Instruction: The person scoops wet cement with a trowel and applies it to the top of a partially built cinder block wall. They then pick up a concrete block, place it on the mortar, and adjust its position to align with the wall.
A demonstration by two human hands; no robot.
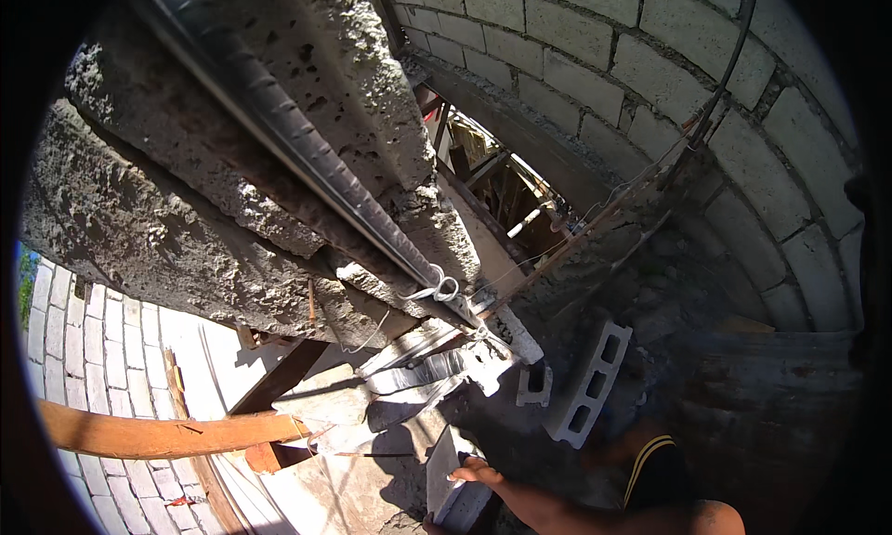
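Note:
A grey concrete block point(442, 465) stands tilted at the bottom middle, one face in bright sun and the side toward me in shade. My right hand point(477, 473) is closed over its upper right edge, with the forearm coming in from the lower right. Low on the block's left side, a dark sliver that looks like fingers of my left hand point(433, 526) shows beside it. The rest of that hand is out of the picture, and its grip cannot be made out. The block's lower part is cut off by the picture's edge.
Hollow concrete blocks point(595, 386) lie in shade to the right. Rough concrete point(186, 224) and ribbed steel bars point(307, 150), tied with wire point(437, 284), slant overhead. A wooden beam point(167, 433) juts in from the left. Block wall point(576, 33) rises behind an opening point(502, 177).

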